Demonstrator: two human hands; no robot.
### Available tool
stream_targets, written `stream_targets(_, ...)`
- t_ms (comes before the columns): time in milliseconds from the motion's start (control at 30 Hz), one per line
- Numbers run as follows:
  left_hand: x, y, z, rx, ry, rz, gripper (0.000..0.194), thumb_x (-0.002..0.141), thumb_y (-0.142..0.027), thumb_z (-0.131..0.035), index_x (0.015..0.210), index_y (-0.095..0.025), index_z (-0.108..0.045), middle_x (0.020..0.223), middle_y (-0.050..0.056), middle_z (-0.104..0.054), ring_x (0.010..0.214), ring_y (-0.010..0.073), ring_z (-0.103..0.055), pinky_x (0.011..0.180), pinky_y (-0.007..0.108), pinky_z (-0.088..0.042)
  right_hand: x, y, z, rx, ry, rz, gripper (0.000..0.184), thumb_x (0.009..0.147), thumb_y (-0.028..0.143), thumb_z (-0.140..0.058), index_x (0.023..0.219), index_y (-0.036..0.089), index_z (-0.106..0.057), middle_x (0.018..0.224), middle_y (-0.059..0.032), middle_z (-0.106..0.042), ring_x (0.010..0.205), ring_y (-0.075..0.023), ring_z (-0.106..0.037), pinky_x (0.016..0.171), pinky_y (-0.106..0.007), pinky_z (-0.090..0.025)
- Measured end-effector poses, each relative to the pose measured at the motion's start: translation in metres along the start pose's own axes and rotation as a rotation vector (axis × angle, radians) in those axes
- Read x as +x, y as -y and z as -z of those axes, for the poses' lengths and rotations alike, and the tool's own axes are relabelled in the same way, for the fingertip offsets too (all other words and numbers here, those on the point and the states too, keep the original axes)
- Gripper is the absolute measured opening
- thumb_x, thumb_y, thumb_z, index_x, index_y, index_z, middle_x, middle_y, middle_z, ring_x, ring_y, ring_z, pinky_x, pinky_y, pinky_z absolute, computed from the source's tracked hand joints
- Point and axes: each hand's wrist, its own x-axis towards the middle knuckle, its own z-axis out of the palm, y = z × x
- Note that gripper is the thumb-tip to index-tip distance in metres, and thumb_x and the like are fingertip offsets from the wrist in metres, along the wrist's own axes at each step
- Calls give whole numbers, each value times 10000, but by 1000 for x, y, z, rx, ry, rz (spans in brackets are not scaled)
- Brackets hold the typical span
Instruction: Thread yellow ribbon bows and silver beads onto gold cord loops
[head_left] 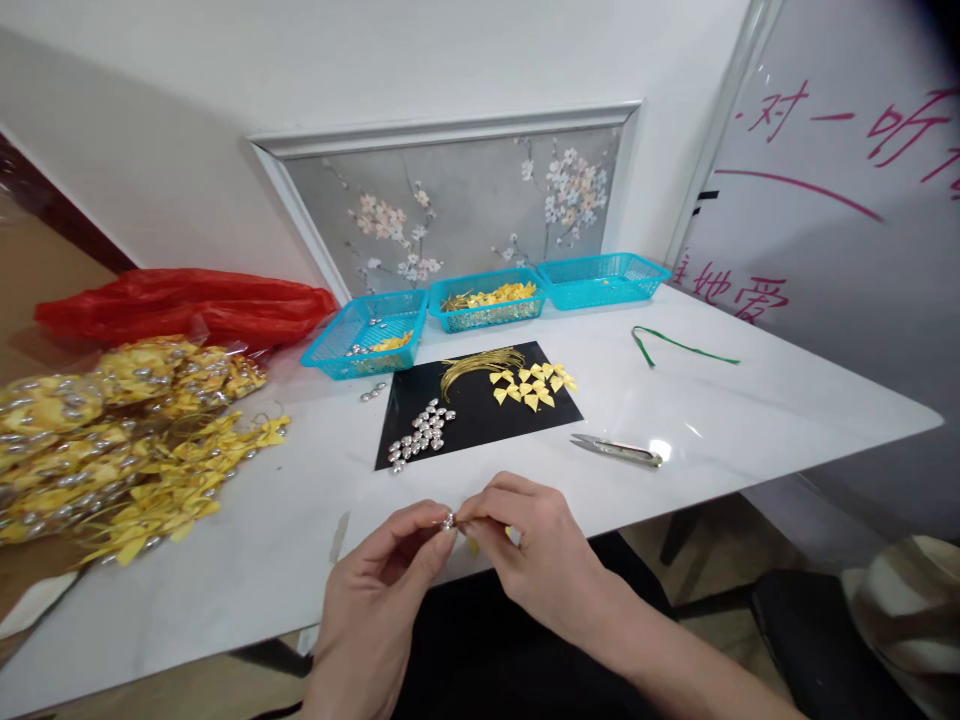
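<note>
My left hand (382,585) and my right hand (536,555) meet at the near table edge, fingers pinched together on a small silver bead (448,520); a bit of yellow shows under the right fingers. Just beyond them lies a black mat (480,415) carrying a cluster of silver beads (420,432), a bundle of gold wires (480,362) and several yellow ribbon bows (531,385). Small metal snips (619,450) lie to the mat's right.
Three turquoise baskets (487,298) line the wall, two holding yellow pieces. Bags of finished yellow ornaments (112,440) pile at the left beside a red plastic bag (187,300). A green wire (679,345) lies at the right. A whiteboard (832,200) stands right.
</note>
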Motion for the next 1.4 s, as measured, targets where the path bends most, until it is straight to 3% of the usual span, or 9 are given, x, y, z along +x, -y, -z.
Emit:
stream_targets(167, -4, 1, -6, 214, -29, -181, 55, 713, -265, -794, 757, -275, -826, 950, 39, -766, 913, 244, -703, 804, 292, -576, 1, -4, -1, 43, 13, -103, 189, 844, 30, -560, 834, 193, -653, 740, 0, -693, 666, -142, -664, 609, -221, -509)
stream_targets(333, -4, 5, -9, 357, -20, -330, 138, 759, -212, -738, 820, -295, -831, 956, 42, -758, 882, 245, -702, 799, 315, -561, -1, -5, -2, 59, 43, -125, 111, 906, 99, -536, 920, 200, -582, 791, -13, -719, 699, -146, -699, 618, -210, -521)
stream_targets(500, 0, 12, -11, 417, 22, -404, 169, 798, -190, -690, 852, -278, -824, 965, 47, -753, 860, 234, -702, 824, 321, -549, -2, -5, -3, -28, 5, -79, 135, 953, 151, -493, 883, 195, -600, 715, -19, -651, 603, -155, -592, 587, -256, -453)
stream_targets(600, 2, 10, -12, 429, 35, -394, 153, 814, -201, -678, 854, -269, -809, 967, 47, -751, 860, 230, -703, 789, 305, -557, 1, -6, -1, -34, -6, -41, 189, 950, 139, -482, 853, 200, -633, 740, -29, -640, 651, -165, -582, 644, -285, -468)
stream_targets(767, 1, 6, -11, 420, 20, -324, 92, 838, -266, -671, 860, -263, -760, 963, 44, -738, 886, 229, -704, 742, 279, -572, 13, -5, 7, 127, -94, -69, 125, 974, 248, -507, 893, 210, -594, 1019, -90, -668, 907, -198, -652, 729, -310, -561)
stream_targets(867, -5, 8, -14, 425, 55, -301, 96, 848, -274, -658, 866, -261, -751, 1000, 49, -741, 935, 241, -704, 789, 292, -568, 22, 0, 10, 339, -53, -150, 139, 1014, 331, -453, 933, 228, -499, 978, -55, -675, 763, -151, -696, 589, -263, -590)
stream_targets(1000, -12, 12, -19, 466, 121, -285, 121, 823, -275, -676, 897, -261, -770, 993, 56, -755, 891, 253, -717, 809, 318, -554, 27, 5, 9, 642, -3, -261, 184, 993, 352, -512, 871, 219, -478, 897, -5, -667, 648, -101, -678, 609, -248, -582)
stream_targets(1200, -3, 11, -11, 537, 182, -215, 204, 743, -310, -758, 944, -286, -779, 1068, 41, -733, 772, 223, -685, 751, 323, -543, 25, -2, 11, 649, 0, -268, 214, 982, 341, -562, 833, 201, -500, 765, 30, -636, 547, -59, -550, 555, -197, -465)
stream_targets(1400, 14, 3, -5, 516, 299, -151, 255, 865, -336, -606, 1057, -255, -753, 1115, 79, -764, 1043, 293, -679, 926, 393, -497, 25, -1, 14, 685, 18, -279, 239, 971, 390, -573, 840, 211, -484, 756, 36, -608, 514, -60, -461, 502, -204, -376)
